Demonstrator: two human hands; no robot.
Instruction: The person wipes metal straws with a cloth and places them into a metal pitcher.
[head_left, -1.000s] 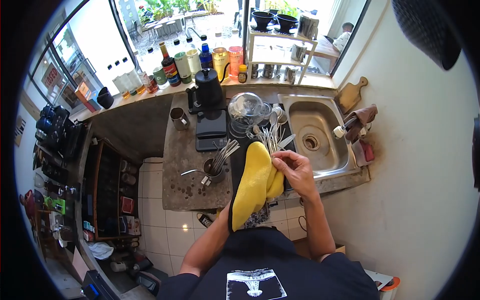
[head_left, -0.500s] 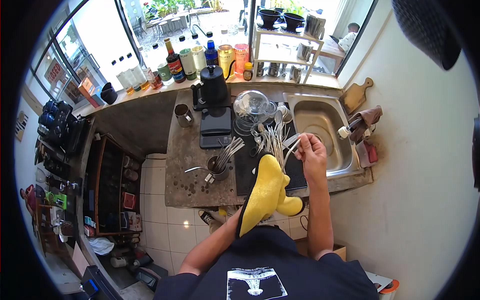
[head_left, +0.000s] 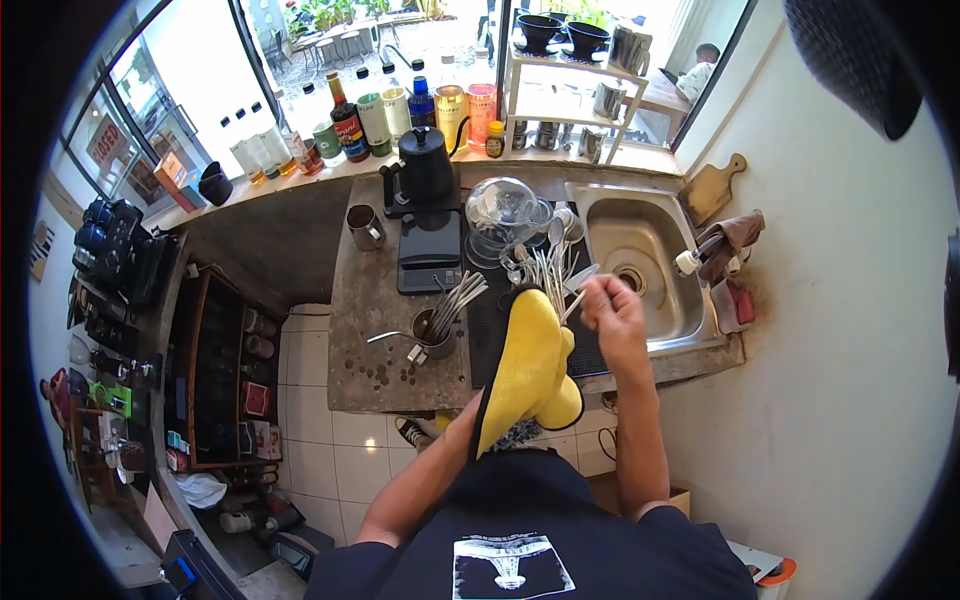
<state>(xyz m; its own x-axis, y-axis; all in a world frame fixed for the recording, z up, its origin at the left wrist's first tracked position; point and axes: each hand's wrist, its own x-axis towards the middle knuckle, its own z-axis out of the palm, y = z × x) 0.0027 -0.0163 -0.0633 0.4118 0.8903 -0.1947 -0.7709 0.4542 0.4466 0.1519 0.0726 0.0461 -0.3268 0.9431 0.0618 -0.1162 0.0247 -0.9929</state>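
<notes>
A yellow cloth with a black edge drapes over my left hand, whose fingers are hidden beneath it; only the wrist shows. To the right, my right hand is closed in a pinch on a thin metal utensil that reaches toward the cloth. Whether it is a straw or cutlery I cannot tell. Just behind the cloth, a bundle of metal cutlery stands upright on the black mat. A metal cup holding several metal straws is on the counter to the left.
At the right is the steel sink. Behind the mat are glass vessels, a black kettle and a black scale. A metal pitcher stands left of them. Bottles line the window ledge. A person sits outside.
The head view has shifted. My right hand first moved away from the cloth with the thin utensil, then slightly lower and back toward it. The cloth's lower fold has swung out and partly back.
</notes>
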